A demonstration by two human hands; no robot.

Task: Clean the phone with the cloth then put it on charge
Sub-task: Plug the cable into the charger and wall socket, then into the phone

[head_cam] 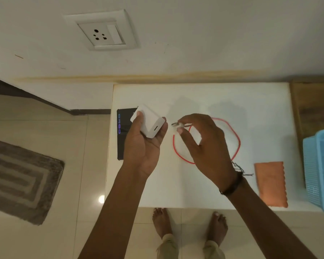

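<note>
Your left hand (142,146) cradles the white charger adapter (148,120), fingers curled round it, its port turned toward your right hand (204,144) so the plug can go straight in. That hand pinches the metal plug (176,125) of the red cable (236,139) between thumb and fingertips, just short of the port. The slack loops loose on the table (232,98). The phone (122,139) lies flat at the table's left edge (partly hidden under your left hand), out of the way. The orange cloth (271,184) rests near the front right corner, seemingly finished with.
</note>
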